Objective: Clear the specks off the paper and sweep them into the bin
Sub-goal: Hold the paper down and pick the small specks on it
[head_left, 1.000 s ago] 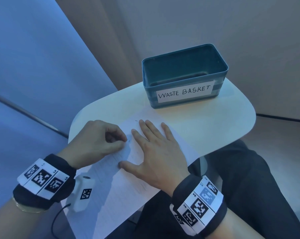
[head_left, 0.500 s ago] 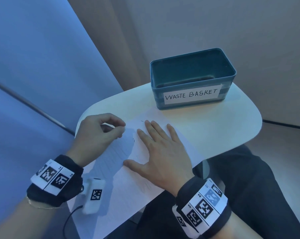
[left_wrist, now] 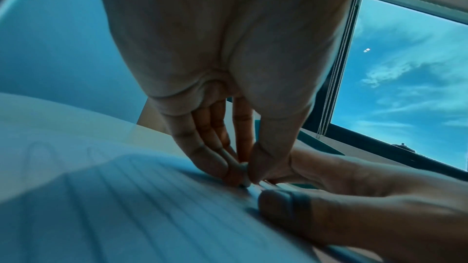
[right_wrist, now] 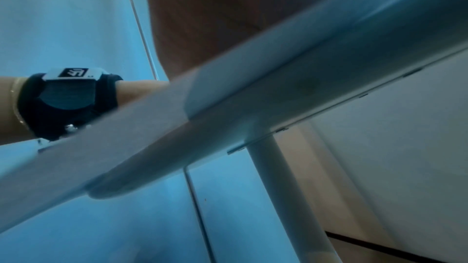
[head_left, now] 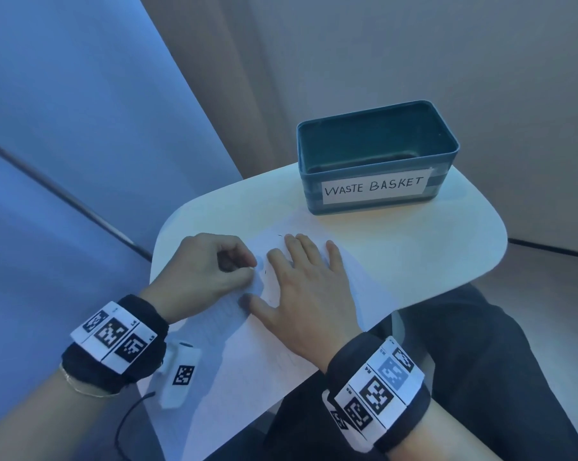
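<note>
A white lined paper [head_left: 247,361] lies on the small white table [head_left: 414,247]. A few tiny dark specks [head_left: 265,271] sit on it beside my right forefinger, and another speck [head_left: 280,235] lies past my fingertips. My left hand [head_left: 247,266] rests on the paper with fingers curled. In the left wrist view my left hand [left_wrist: 247,169] pinches a small pale piece between thumb and fingers, pressed to the paper [left_wrist: 126,197]. My right hand [head_left: 300,281] lies flat with fingers spread, holding the sheet down. The teal bin [head_left: 440,181] labelled WASTE BASKET stands at the table's far side.
A small white device [head_left: 181,374] with a square marker and a black cable [head_left: 127,417] lies on the paper near my left wrist. The paper's near end overhangs the table. My dark-trousered legs [head_left: 447,377] are under the right side. The table leg [right_wrist: 278,187] shows from below.
My left hand's pinch drew a little away to the left, then came back down beside my right forefinger. The right hand stayed flat on the paper.
</note>
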